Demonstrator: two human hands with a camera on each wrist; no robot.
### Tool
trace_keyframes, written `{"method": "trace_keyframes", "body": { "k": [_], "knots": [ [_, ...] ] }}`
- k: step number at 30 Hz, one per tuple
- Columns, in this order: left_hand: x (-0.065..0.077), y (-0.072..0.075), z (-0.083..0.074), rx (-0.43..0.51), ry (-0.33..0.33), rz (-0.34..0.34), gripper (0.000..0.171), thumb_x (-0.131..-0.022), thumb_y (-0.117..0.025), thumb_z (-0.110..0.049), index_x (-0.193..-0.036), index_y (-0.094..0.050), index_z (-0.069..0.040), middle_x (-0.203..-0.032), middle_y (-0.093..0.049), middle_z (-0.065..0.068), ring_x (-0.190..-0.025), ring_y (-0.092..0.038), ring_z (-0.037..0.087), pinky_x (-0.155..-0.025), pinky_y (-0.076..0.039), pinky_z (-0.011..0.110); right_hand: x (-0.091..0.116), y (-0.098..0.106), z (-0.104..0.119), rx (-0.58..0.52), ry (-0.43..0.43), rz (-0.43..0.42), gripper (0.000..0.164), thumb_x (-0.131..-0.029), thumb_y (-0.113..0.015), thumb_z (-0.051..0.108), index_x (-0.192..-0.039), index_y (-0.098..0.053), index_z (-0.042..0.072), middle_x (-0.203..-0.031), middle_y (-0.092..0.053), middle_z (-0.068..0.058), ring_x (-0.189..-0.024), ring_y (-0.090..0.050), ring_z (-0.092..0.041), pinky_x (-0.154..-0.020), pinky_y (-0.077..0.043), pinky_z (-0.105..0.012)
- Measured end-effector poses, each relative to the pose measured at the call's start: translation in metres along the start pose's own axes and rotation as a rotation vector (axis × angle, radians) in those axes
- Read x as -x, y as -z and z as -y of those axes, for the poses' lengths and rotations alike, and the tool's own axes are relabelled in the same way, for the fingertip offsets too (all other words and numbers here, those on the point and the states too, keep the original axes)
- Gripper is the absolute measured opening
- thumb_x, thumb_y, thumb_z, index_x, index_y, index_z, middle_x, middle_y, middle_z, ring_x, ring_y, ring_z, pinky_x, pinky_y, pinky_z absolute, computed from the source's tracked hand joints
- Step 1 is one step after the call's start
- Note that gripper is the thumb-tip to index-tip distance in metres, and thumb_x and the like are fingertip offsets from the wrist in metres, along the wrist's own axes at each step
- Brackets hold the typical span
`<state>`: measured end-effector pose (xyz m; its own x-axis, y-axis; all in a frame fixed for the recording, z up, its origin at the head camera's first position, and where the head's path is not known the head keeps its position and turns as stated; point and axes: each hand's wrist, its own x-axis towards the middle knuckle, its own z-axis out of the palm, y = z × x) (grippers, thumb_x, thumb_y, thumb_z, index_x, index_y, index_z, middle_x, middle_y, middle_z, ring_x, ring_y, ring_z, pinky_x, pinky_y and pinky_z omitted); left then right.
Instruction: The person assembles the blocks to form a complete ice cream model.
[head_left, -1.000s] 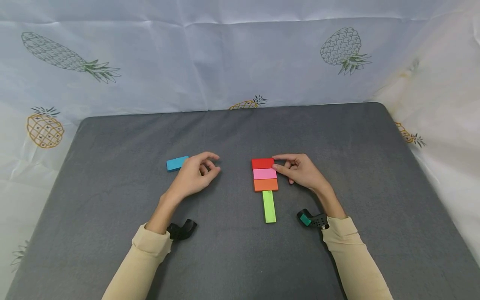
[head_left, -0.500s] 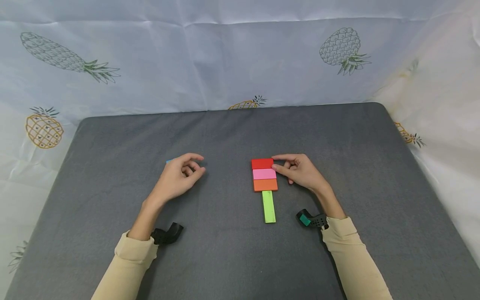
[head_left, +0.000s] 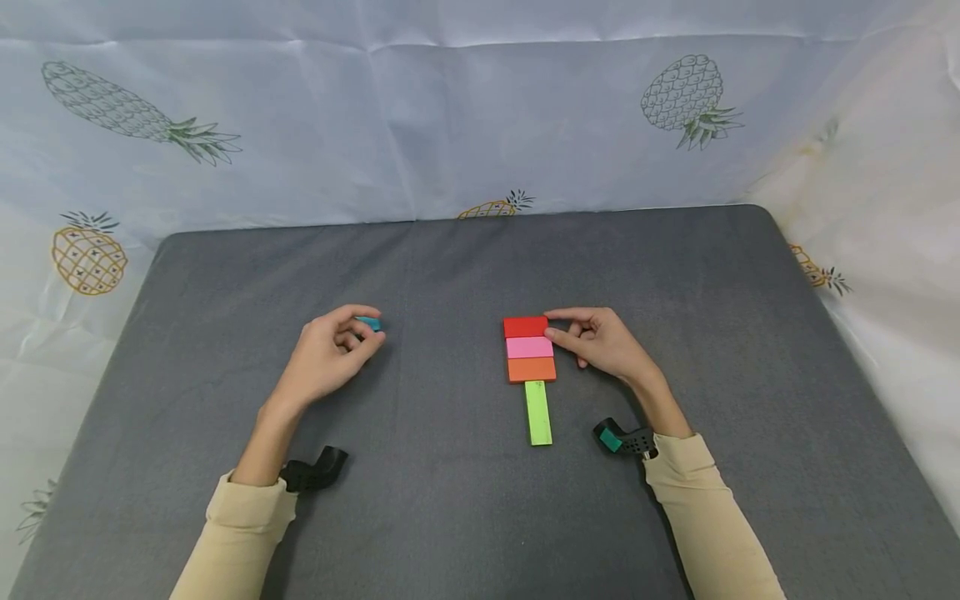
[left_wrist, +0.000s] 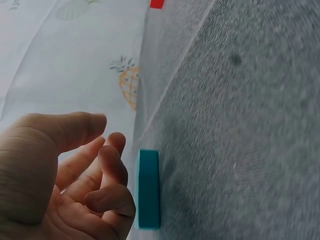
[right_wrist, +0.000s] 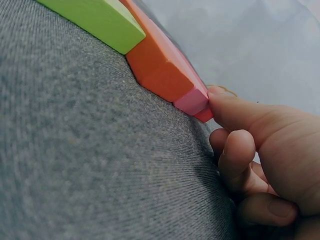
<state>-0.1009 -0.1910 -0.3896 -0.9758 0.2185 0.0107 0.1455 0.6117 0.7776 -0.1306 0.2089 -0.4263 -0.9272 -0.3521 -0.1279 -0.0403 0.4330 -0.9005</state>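
Observation:
Over a blue block (head_left: 369,322) on the left side, my left hand (head_left: 330,346) hovers with loosely bent fingers, partly covering it from the head camera. In the left wrist view the blue block (left_wrist: 149,190) lies beside the fingertips, and nothing is held. My right hand (head_left: 603,342) rests at the right end of a row of blocks, index finger at the corner of the red block (head_left: 525,327). Its thumb touches near where the red and pink blocks (head_left: 528,347) meet. An orange block (head_left: 531,369) lies below them, and a green block (head_left: 537,412) extends lengthwise from its middle.
A dark grey cloth-covered table (head_left: 450,517) carries the blocks. White fabric (head_left: 450,117) printed with pineapples hangs behind and at the sides. Each wrist bears a black camera mount (head_left: 315,471).
My left hand has moved leftward, passing over the blue block, whose right end now shows between thumb and fingers. The right hand and the row of blocks stay put.

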Motion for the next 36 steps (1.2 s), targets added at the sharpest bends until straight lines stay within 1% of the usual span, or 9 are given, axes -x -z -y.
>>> {"method": "trace_keyframes", "body": {
  "k": [10,12,19,26,30,36],
  "knots": [
    [0.005,0.012,0.008,-0.015,0.013,-0.042,0.034,-0.099,-0.068,-0.019,-0.128,-0.065,-0.003,-0.094,-0.074,0.014,-0.058,-0.054,0.003,-0.053,-0.043,0.022,0.0,0.0,-0.002,0.005,0.01,-0.002,0.037,-0.095,-0.073,0.015,-0.131,-0.068,0.004,-0.065,-0.058,-0.006,-0.045,-0.047,-0.008,-0.046,-0.036,-0.024],
    [0.006,0.013,0.01,-0.019,0.021,-0.053,0.033,-0.098,-0.069,-0.019,-0.127,-0.065,-0.003,-0.093,-0.074,0.013,-0.058,-0.054,0.002,-0.053,-0.043,0.021,0.0,0.0,-0.002,0.002,0.013,-0.003,0.037,-0.095,-0.073,0.015,-0.131,-0.068,0.003,-0.065,-0.058,-0.006,-0.045,-0.047,-0.008,-0.046,-0.036,-0.024],
    [0.007,0.02,0.02,-0.029,0.009,-0.085,0.033,-0.098,-0.069,-0.015,-0.127,-0.065,0.0,-0.089,-0.073,0.015,-0.057,-0.053,0.003,-0.053,-0.041,0.021,0.0,0.001,-0.002,0.0,0.005,-0.005,0.037,-0.096,-0.073,0.016,-0.131,-0.068,0.004,-0.065,-0.058,-0.006,-0.045,-0.047,-0.009,-0.046,-0.036,-0.024],
    [0.009,0.028,0.029,-0.069,0.016,-0.106,0.032,-0.098,-0.068,-0.016,-0.126,-0.066,-0.001,-0.085,-0.072,0.014,-0.057,-0.053,0.003,-0.057,-0.042,0.02,-0.001,0.001,-0.002,-0.007,0.002,-0.006,0.037,-0.095,-0.073,0.015,-0.13,-0.068,0.004,-0.065,-0.057,-0.005,-0.045,-0.047,-0.009,-0.046,-0.035,-0.023],
    [0.01,0.031,0.035,-0.086,0.026,-0.111,0.032,-0.098,-0.069,-0.015,-0.125,-0.066,0.0,-0.085,-0.071,0.013,-0.057,-0.054,0.002,-0.058,-0.042,0.019,-0.001,0.001,-0.002,-0.008,-0.001,-0.004,0.038,-0.095,-0.073,0.015,-0.13,-0.068,0.004,-0.065,-0.057,-0.005,-0.045,-0.047,-0.009,-0.046,-0.036,-0.023],
    [0.01,0.032,0.041,-0.102,0.052,-0.101,0.033,-0.098,-0.069,-0.016,-0.127,-0.066,-0.001,-0.09,-0.072,0.014,-0.059,-0.056,-0.002,-0.06,-0.043,0.017,-0.001,0.001,-0.002,-0.012,-0.005,-0.005,0.037,-0.095,-0.073,0.016,-0.13,-0.068,0.004,-0.065,-0.056,-0.005,-0.045,-0.047,-0.008,-0.046,-0.036,-0.023]
  ]
}}
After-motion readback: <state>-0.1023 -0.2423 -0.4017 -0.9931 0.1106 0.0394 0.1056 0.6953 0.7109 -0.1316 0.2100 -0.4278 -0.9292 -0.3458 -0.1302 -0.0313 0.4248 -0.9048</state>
